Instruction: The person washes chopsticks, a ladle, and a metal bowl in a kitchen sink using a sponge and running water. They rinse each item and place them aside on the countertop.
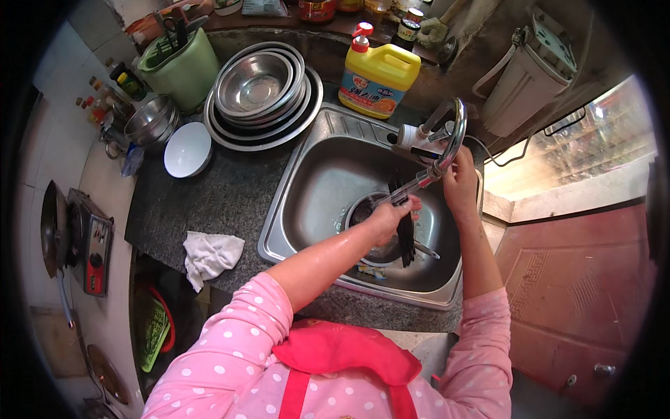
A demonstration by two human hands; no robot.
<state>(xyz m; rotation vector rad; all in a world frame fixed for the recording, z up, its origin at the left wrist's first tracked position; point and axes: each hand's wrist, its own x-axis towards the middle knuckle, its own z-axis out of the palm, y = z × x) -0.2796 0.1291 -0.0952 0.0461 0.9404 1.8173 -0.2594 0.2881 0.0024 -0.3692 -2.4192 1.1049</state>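
Over the stainless steel sink (324, 162), my left hand (388, 219) grips a bundle of black chopsticks (405, 238). Water from the curved chrome faucet (458, 125) runs onto the bundle and my fingers. Below them a round metal bowl (352, 220) rests in the basin, partly hidden by my hand. A utensil handle (426, 250) sticks out beside it, and a small yellow and blue piece (372, 271) lies near the bowl. My right hand (459, 175) is raised at the base of the faucet, its fingertips partly hidden behind the spout; whether it grasps something is unclear.
Stacked metal basins (256, 86), a white bowl (188, 150) and a white cloth (212, 256) are on the dark stone counter (230, 194). A yellow detergent jug (379, 78) stands behind the sink. At left are a green utensil holder (180, 73), bottles and a portable gas stove (91, 241).
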